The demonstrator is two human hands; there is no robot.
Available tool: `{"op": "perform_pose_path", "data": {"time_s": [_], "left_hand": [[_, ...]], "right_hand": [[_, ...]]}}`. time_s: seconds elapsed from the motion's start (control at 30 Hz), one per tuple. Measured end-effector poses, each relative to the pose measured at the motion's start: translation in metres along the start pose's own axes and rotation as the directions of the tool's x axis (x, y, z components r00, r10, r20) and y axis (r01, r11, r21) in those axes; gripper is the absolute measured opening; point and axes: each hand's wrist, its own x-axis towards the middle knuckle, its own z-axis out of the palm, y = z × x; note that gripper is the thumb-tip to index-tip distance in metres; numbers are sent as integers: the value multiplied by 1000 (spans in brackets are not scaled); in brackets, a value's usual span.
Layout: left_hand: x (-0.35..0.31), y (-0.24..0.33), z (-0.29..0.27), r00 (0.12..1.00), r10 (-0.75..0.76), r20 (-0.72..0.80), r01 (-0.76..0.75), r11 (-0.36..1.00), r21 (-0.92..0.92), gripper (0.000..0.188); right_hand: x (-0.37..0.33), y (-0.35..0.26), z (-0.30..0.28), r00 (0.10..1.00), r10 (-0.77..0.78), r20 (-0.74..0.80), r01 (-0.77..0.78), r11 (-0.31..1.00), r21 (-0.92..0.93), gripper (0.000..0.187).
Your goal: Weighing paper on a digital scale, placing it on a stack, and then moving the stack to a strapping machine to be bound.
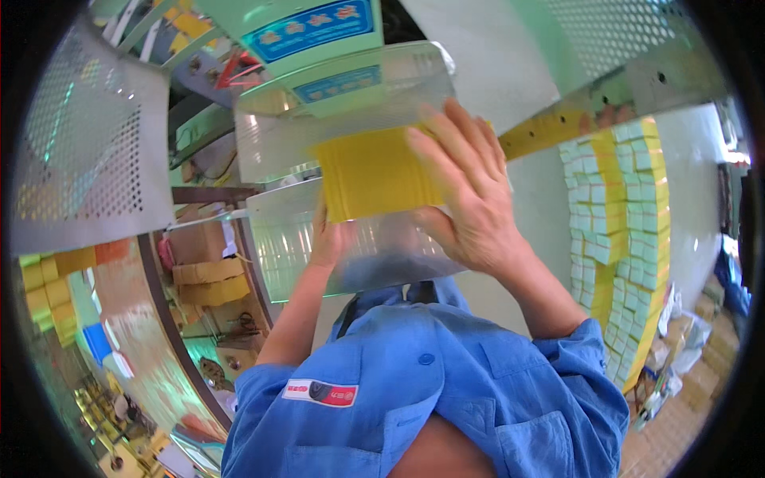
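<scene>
A yellow block (pixel 378 175), which looks like a bundle of paper or card with fine lines along its left part, is in front of me above a shiny metal plate. My left hand (pixel 331 241) holds it from the lower left; most of those fingers are hidden behind it. Over its right end lies my right hand (pixel 474 187), fingers stretched out and slightly blurred, thumb apart below. Beyond the block stands a clear guard (pixel 275 127) on a pale green machine (pixel 231 20) with a blue label.
Tall rows of white and yellow bundles (pixel 610 223) stand at right. A perforated metal panel (pixel 88 151) fills the upper left, and a metal bar (pixel 621 92) crosses the upper right. At left, a wooden table (pixel 159 334) adjoins a shelf with yellow-brown sheets (pixel 211 283) and scissors (pixel 247 323).
</scene>
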Motion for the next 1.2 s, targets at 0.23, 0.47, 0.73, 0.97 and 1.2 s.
{"op": "perform_pose_path", "data": {"time_s": [0.23, 0.47, 0.73, 0.97, 1.2], "left_hand": [[-3, 14, 17, 989, 135, -59, -108, 938, 330, 33], [2, -5, 12, 999, 35, -14, -35, 999, 42, 47], [5, -23, -30, 995, 22, 101, -71, 857, 510, 44], [-3, 7, -5, 995, 101, -18, -78, 861, 502, 36], [3, -22, -24, 982, 186, -39, -106, 710, 696, 39]], "right_hand": [[23, 13, 51, 905, -14, 424, 104, 976, -190, 73], [22, 6, 118, 826, 15, 564, 116, 974, -196, 76], [14, -10, 120, 936, -84, 341, 108, 993, -53, 67], [-64, 29, 15, 965, -70, -251, 109, 983, 146, 50], [-158, 110, 21, 768, 633, 100, -599, 654, 462, 48]]}}
